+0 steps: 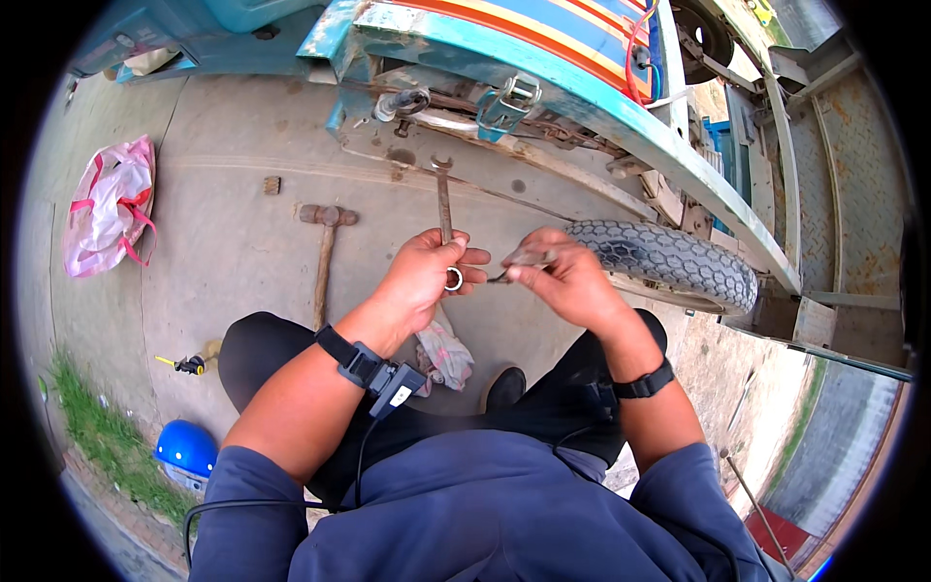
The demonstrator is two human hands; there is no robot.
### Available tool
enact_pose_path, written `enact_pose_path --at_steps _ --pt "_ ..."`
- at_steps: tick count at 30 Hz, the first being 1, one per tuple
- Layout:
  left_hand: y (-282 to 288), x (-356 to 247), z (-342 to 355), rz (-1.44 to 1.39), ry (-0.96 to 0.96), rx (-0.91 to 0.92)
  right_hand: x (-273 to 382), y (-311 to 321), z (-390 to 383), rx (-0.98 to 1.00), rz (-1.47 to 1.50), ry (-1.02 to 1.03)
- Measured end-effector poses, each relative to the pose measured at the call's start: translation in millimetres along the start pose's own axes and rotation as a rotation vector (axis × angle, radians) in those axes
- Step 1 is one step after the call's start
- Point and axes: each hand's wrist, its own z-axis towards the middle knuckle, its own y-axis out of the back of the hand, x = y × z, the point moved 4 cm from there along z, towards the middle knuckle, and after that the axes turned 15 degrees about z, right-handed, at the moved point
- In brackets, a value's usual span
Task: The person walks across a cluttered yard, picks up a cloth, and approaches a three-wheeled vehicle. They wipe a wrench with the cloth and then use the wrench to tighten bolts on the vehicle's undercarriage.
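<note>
Left hand: The left hand [424, 274] was curled round a long wrench [444, 199]. The thumb pressed on the wrench near its low end, probably so it could not slip.
Wrench: It was up off the ground, in front of the person, between the knees. Its open end pointed away from the body, toward the blue frame [436, 41]. A shiny ring [454, 279] showed by the fingers; it was likely the wrench's other end.
Right hand: The right hand [574, 283] had its thumb and fingers pinched on a small dark thing [498, 279]. The fingers hid most of it, so I could not tell what it was. A pinch seemed to fit such a little thing.
Gap: The two hands were near each other but not touching, maybe so the eyes could watch both.
Hammer: The hammer [324, 254] lay flat on the ground by the left knee, where an arm could likely reach it.
Cloth: A crumpled cloth [444, 357] lay between the legs, near the boot [506, 387].
Wheel: The black tire [669, 260] was just beyond the right hand, beside the frame.
Far left: A pink and white bag [110, 209] sat well apart from the hands.
</note>
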Motion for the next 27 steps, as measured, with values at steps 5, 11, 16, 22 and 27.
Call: enact_pose_path --at_steps 5,11,16,22,27 --pt "5.8 0.7 -1.5 0.029 0.047 -0.026 37.4 31.5 11.8 -0.234 0.087 0.033" --pt "5.1 0.5 -1.8 0.048 0.043 -0.030 44.7 44.0 22.8 -0.382 0.112 0.050" --pt "7.1 -0.4 -4.6 0.048 0.045 -0.044 34.1 41.4 29.4 -0.456 0.377 -0.021" --pt "7.5 -3.0 -7.0 0.062 0.049 -0.060 5.3 32.0 33.1 -0.668 0.523 0.083" --pt "9.7 -1.3 -7.2 0.044 0.059 -0.081 -24.3 27.4 38.0 -0.832 0.880 0.167"
